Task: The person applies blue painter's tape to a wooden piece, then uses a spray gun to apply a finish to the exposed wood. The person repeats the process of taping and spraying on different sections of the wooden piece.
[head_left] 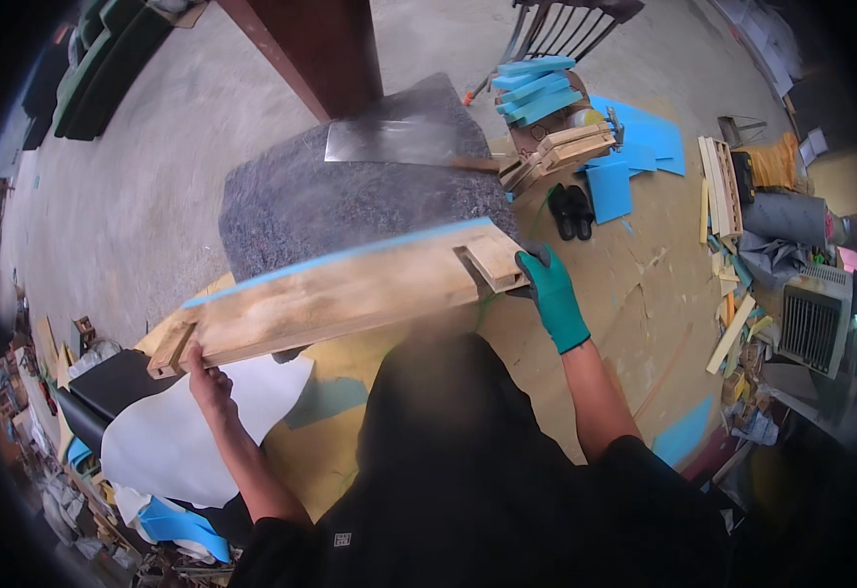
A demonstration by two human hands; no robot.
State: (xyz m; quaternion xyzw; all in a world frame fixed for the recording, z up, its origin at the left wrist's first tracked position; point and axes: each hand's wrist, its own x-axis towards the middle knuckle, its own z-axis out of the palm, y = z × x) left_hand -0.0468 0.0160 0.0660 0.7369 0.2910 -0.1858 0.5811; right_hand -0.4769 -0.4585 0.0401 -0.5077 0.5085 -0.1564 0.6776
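Note:
A long wooden frame panel [350, 286] is held up in front of me, tilted, with its right end higher in view. Blue foam shows along its far edge, and each end has a slot. My left hand [211, 382], bare, grips the lower left corner with the thumb on the top face. On the right end, my right hand [552, 294] in a green and black glove is closed around the edge; its fingertips are partly hidden. Beyond the panel stands a table covered in dark grey speckled fabric [281, 196], with a flat shiny metal-like sheet [389, 142] on top.
Stacked blue foam strips [536, 88] and wooden frames [577, 147] stand at the far right of the table. Black slippers [571, 212] lie on the floor. A reddish-brown post [320, 49] rises behind the table. White sheet material [183, 441] lies at left; wood scraps [732, 333] at right.

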